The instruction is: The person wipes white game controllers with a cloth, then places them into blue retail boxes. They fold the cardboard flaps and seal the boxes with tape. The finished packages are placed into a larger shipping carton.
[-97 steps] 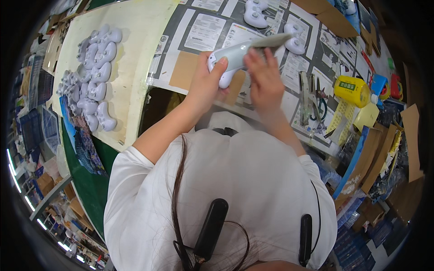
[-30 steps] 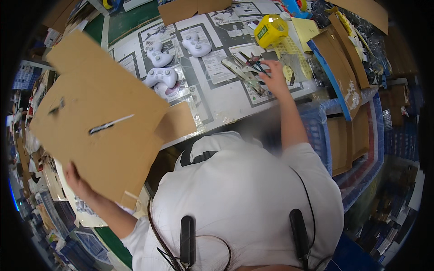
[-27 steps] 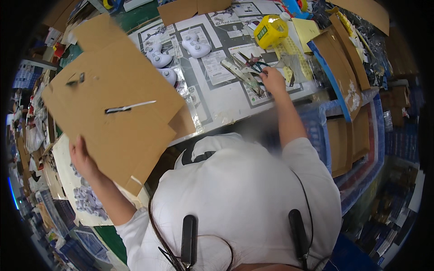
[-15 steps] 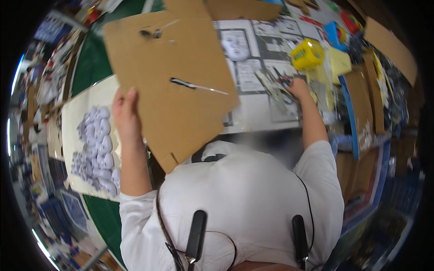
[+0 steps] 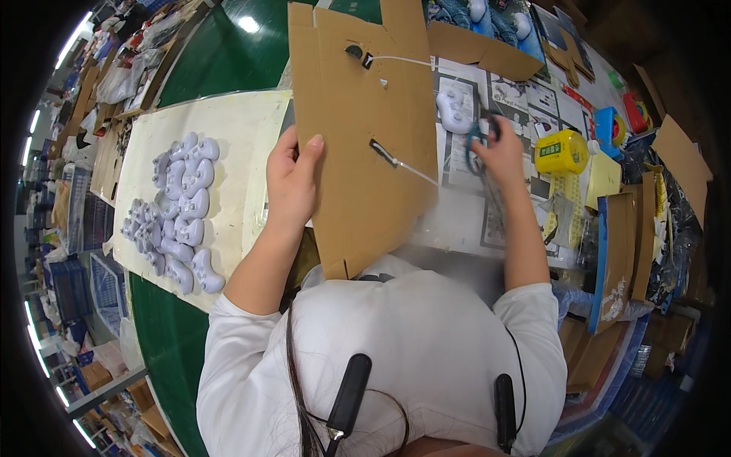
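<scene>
My left hand (image 5: 295,171) grips the left edge of a large brown cardboard sheet (image 5: 350,198), thumb on its face, tilted up in front of my chest. Two slots in the sheet have dark edges, and a thin white strap like a cable tie comes out of each: an upper strap (image 5: 403,59) and a lower strap (image 5: 417,174). To the right of the sheet, my right hand (image 5: 505,156) is closed around scissors (image 5: 474,143) with blue and dark handles; the blades are blurred. A white game controller (image 5: 454,112) lies on the printed sheets just beyond.
Several white controllers (image 5: 179,206) lie on a cream board (image 5: 244,152) at left. A yellow bottle (image 5: 562,152) and a blue tape dispenser (image 5: 607,129) stand to the right, by an upright cardboard box (image 5: 615,251). Another cardboard piece (image 5: 480,52) lies at the back.
My right hand has lifted the scissors off the tools on the table and moved them up. The view has turned, so the cardboard sheet appears farther right, still in my left hand.
</scene>
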A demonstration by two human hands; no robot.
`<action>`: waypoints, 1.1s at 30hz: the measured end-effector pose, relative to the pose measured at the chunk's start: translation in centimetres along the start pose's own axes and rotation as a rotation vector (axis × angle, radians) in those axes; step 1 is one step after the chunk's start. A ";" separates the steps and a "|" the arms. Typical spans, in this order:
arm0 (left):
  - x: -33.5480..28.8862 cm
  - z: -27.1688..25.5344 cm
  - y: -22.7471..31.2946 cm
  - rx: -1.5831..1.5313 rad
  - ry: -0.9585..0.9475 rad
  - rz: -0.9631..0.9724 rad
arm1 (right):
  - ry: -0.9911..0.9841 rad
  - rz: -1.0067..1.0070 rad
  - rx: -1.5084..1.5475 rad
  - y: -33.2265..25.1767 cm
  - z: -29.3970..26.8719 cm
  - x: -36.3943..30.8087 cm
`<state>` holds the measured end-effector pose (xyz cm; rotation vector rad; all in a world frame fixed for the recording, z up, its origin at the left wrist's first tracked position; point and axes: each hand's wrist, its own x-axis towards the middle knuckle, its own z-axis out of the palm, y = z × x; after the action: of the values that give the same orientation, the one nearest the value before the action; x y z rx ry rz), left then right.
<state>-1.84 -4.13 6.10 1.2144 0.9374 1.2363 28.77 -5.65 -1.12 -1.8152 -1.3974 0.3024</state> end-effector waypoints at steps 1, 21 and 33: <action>0.1 0.0 0.0 0.012 -0.002 0.001 | -0.055 -0.050 0.004 -2.1 1.0 0.1; 2.0 -0.7 -0.1 -0.072 0.056 0.026 | -0.237 -0.022 0.185 -2.3 2.6 -0.1; 4.5 0.5 0.2 -0.081 0.139 0.267 | -0.420 -0.170 0.197 -6.6 5.8 -2.2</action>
<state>-0.72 0.16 6.80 1.2296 0.8344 1.5721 19.75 -4.64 -0.72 -1.5137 -1.7280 0.7375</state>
